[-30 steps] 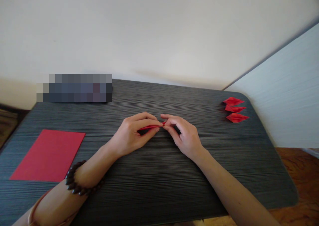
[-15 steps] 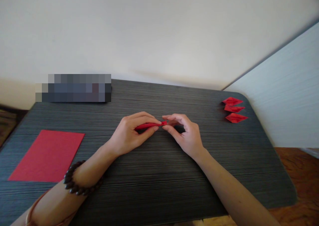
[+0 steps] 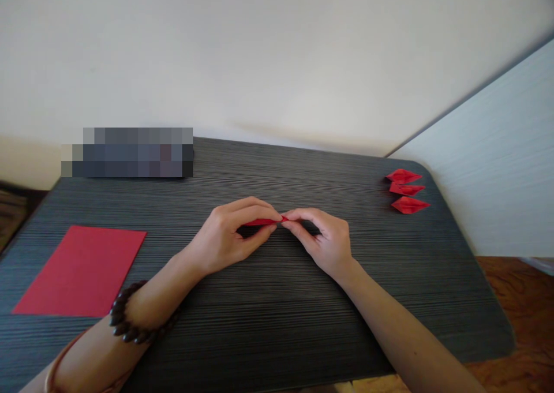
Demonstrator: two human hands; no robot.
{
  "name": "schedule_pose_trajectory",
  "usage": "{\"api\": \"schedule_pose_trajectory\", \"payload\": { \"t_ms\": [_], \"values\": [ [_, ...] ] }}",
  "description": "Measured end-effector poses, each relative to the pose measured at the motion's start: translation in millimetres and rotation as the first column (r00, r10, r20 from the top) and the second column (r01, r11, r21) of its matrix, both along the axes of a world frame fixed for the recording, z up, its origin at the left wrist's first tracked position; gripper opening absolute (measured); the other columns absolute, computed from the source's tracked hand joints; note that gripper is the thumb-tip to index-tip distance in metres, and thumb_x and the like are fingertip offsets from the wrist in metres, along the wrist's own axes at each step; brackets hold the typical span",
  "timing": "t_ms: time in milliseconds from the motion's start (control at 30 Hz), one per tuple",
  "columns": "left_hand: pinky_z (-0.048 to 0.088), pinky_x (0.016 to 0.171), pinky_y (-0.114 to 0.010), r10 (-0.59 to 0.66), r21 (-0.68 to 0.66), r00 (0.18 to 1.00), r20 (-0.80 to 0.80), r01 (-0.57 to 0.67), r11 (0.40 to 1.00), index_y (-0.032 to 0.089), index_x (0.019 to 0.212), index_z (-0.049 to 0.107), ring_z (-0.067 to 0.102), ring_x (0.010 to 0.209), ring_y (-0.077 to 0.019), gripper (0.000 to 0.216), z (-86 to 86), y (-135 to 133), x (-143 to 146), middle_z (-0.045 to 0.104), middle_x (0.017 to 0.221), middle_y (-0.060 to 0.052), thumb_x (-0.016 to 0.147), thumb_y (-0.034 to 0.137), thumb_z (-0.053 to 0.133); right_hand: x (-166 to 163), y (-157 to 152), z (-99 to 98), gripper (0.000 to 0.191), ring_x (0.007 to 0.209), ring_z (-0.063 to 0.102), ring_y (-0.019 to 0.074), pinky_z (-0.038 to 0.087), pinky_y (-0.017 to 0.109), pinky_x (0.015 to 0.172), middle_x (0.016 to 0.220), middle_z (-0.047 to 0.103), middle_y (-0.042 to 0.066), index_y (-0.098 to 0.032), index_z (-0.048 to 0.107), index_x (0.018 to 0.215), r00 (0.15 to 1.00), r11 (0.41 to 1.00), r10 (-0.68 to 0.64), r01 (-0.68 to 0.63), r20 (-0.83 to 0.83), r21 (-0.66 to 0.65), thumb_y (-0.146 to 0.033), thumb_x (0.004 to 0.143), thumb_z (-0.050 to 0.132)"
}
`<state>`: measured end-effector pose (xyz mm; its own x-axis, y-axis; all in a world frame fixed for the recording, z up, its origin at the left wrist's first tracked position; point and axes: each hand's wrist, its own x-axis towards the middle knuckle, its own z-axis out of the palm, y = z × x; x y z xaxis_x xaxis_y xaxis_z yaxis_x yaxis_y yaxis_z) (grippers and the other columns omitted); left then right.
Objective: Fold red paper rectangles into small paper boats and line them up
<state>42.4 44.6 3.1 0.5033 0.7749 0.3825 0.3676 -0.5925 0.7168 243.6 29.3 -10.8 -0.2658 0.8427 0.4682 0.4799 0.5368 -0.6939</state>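
Observation:
A narrow strip of folded red paper [image 3: 258, 222] lies within my left hand [image 3: 236, 228], pinched between thumb and fingers above the middle of the table. My right hand [image 3: 322, 234] pinches the paper's right tip, its thumb and index finger closed on it. The fingertips of both hands almost meet, and only a sliver of red shows between them. Much of the folded paper is hidden behind my left fingers. A dark bead bracelet circles my left wrist.
Flat red square paper [image 3: 86, 272] lies on the dark table [image 3: 268, 324] at the left. Three folded red paper pieces [image 3: 410, 205] sit in a row near the right edge. A blurred-out object [image 3: 134, 156] stands at the back left, before the wall.
My right thumb and index finger, apart beside the paper's tip before, have closed on it. My left hand keeps its grip, nearly in the same place.

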Motion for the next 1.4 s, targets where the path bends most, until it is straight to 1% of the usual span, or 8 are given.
{"api": "schedule_pose_trajectory", "payload": {
  "t_ms": [200,433,533,733,967,1167,1300,1400],
  "values": [
    [0.052,0.081,-0.026,-0.016,0.032,1.0,-0.008,0.016,0.999,0.02,0.098,0.066,0.063,0.09,-0.0143,0.017,1.4,-1.2,-0.1,0.065,0.101,-0.005,0.085,0.014,0.056,-0.3,0.2,0.2,0.009,0.076,0.069,0.0123,0.056,0.025,0.073,0.087,0.074,-0.001,-0.023,0.066,0.093,0.999,0.999,0.007,-0.009,0.036,0.047,-0.022,0.086,0.06],
    [0.052,0.078,-0.027,0.006,0.013,0.999,-0.038,-0.005,1.0,0.02,0.093,0.067,0.062,0.087,-0.0144,0.014,2.6,-1.9,0.9,0.065,0.097,-0.005,0.087,0.019,0.054,-0.7,-0.3,-1.4,0.012,0.078,0.069,0.0129,0.056,0.027,0.073,0.089,0.074,-0.001,-0.024,0.067,0.095,0.998,0.998,0.051,-0.052,0.028,0.046,-0.023,0.087,0.059],
    [0.052,0.079,-0.027,0.017,-0.015,1.0,-0.023,-0.018,1.0,0.019,0.09,0.066,0.062,0.086,-0.0144,0.012,4.2,-2.5,1.0,0.065,0.095,-0.004,0.086,0.018,0.055,-1.1,-1.0,-0.8,0.01,0.076,0.069,0.0128,0.056,0.026,0.072,0.087,0.073,-0.001,-0.023,0.067,0.093,0.998,0.998,0.053,-0.054,0.014,0.029,-0.023,0.086,0.06],
    [0.05,0.074,-0.025,0.035,-0.111,0.999,-0.019,-0.037,0.993,0.02,0.088,0.067,0.063,0.079,-0.0137,0.008,8.1,-2.5,0.1,0.068,0.086,-0.002,0.083,0.02,0.06,-2.7,-2.4,-0.1,0.009,0.069,0.068,0.0126,0.055,0.024,0.067,0.079,0.073,-0.001,-0.022,0.066,0.091,0.999,0.997,0.023,-0.026,-0.038,-0.074,-0.026,0.083,0.064],
    [0.049,0.072,-0.022,0.031,-0.22,1.0,-0.002,-0.031,0.975,0.02,0.087,0.066,0.064,0.078,-0.0123,0.007,11.2,-2.5,0.9,0.069,0.086,0.001,0.083,0.021,0.061,-3.5,-3.5,2.3,0.006,0.068,0.068,0.0123,0.054,0.023,0.064,0.076,0.072,-0.001,-0.021,0.065,0.088,0.999,0.999,0.034,-0.035,-0.037,-0.036,-0.024,0.083,0.063],
    [0.049,0.073,-0.024,0.029,-0.243,0.999,0.014,-0.025,0.97,0.019,0.087,0.066,0.064,0.079,-0.0135,0.007,11.1,-2.2,1.1,0.069,0.087,0.0,0.083,0.022,0.06,-3.8,-3.7,3.1,0.005,0.067,0.067,0.0124,0.053,0.023,0.063,0.076,0.072,-0.001,-0.021,0.065,0.087,0.999,0.999,0.032,-0.032,-0.027,-0.015,-0.022,0.083,0.063],
    [0.048,0.076,-0.024,0.017,-0.254,0.999,0.036,-0.007,0.967,0.018,0.087,0.065,0.063,0.082,-0.0131,0.007,10.4,-2.3,1.7,0.067,0.088,-0.001,0.083,0.021,0.06,-3.1,-2.9,2.3,0.005,0.068,0.067,0.012,0.052,0.023,0.064,0.077,0.071,0.0,-0.019,0.064,0.088,0.998,0.998,0.063,-0.063,-0.023,0.015,-0.02,0.083,0.063],
    [0.048,0.076,-0.023,0.028,-0.296,0.999,0.032,-0.017,0.955,0.018,0.086,0.065,0.063,0.082,-0.0128,0.006,10.9,-3.2,2.2,0.067,0.088,-0.001,0.083,0.022,0.061,-2.6,-2.5,1.8,0.006,0.069,0.066,0.0117,0.052,0.023,0.065,0.078,0.071,0.001,-0.018,0.064,0.089,0.995,0.996,0.088,-0.087,-0.036,0.019,-0.018,0.083,0.063]
  ]
}}
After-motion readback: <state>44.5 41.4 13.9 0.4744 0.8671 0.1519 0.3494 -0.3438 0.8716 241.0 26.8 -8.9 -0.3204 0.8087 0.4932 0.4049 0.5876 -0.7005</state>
